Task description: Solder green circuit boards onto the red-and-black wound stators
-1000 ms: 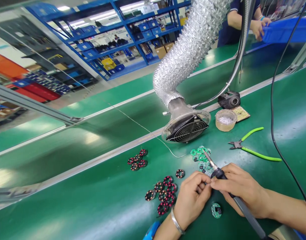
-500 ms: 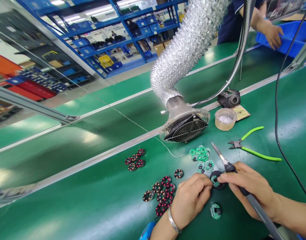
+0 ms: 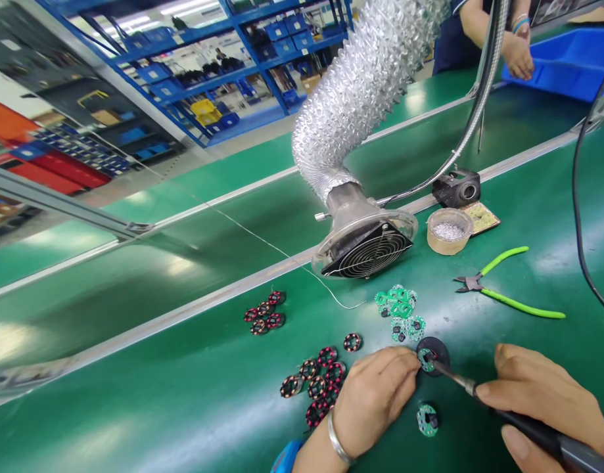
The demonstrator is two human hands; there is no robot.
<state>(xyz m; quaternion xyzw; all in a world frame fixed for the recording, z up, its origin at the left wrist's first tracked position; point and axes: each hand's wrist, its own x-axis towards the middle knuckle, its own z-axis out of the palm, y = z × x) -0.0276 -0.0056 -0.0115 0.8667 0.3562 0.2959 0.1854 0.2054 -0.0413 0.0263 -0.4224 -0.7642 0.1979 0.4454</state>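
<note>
Gripping soldering iron (image 3: 535,427) in fingers of right hand (image 3: 553,401), with tip at green board (image 3: 423,361) over black disc (image 3: 441,348) on worktop (image 3: 183,407) and fingers of left hand (image 3: 378,397) bunched at board's edge, cannot tell if pinching; might burn them or skew board through a slip.

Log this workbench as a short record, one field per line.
Left hand: fingertips at the edge of a round green board; grip unclear
Right hand: holds a soldering iron, tip at that board
Under the board: black disc
Nearer the wearer: single green board with a black part
Beyond: cluster of green boards
Left of the hands: wound rings in red and copper tones
Right side: green-handled cutters, jaws apart
Overhead: silver duct ending at a fan
Background: another person's hand by a blue bin
</note>
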